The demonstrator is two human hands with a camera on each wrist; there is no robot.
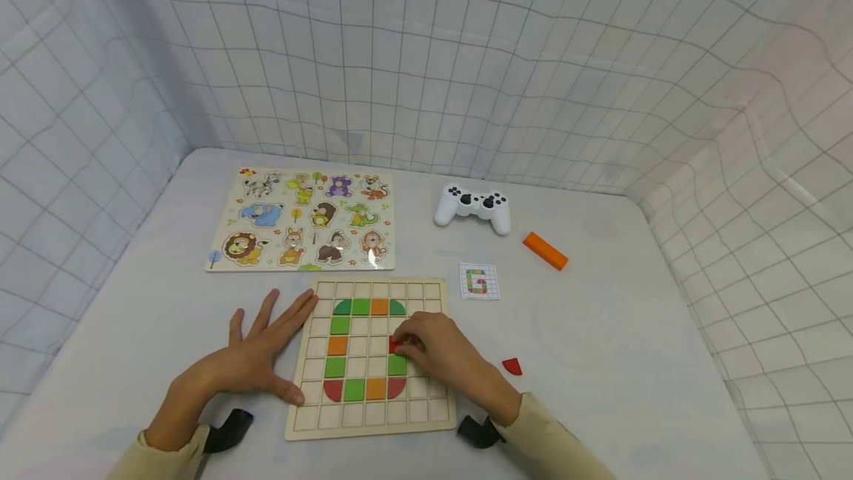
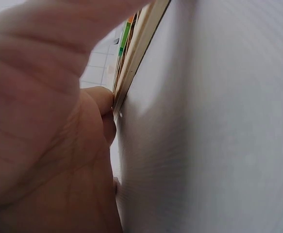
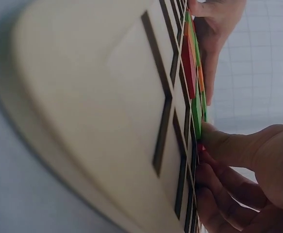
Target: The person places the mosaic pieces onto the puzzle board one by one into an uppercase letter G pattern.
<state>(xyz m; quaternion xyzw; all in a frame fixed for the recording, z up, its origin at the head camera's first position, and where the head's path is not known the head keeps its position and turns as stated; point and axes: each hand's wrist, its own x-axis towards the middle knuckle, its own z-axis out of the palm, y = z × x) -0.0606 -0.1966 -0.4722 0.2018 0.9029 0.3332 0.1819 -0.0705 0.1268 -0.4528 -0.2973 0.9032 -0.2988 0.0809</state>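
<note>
A square wooden grid board point(image 1: 426, 430) carries a ring of green, orange and red tiles, some square and some quarter-round. With thumb and fingertips my right hand point(image 1: 443, 347) pinches a red tile point(image 1: 392, 345) in a cell above a green square point(image 1: 397, 366); the fingers hide part of its shape. That red tile point(image 3: 201, 146) shows between thumb and finger in the right wrist view, at the board's surface. My left hand point(image 1: 249, 358) lies spread at the board's left side, thumb and fingertips touching its edge point(image 2: 136, 53).
Right of the board lie a loose red quarter-round tile point(image 1: 512, 367) and a small pattern card point(image 1: 479, 281). An animal puzzle board point(image 1: 300, 221) lies at the back left. Farther back are a white game controller point(image 1: 472, 207) and an orange bar point(image 1: 546, 251). Grid-patterned cloth surrounds the table.
</note>
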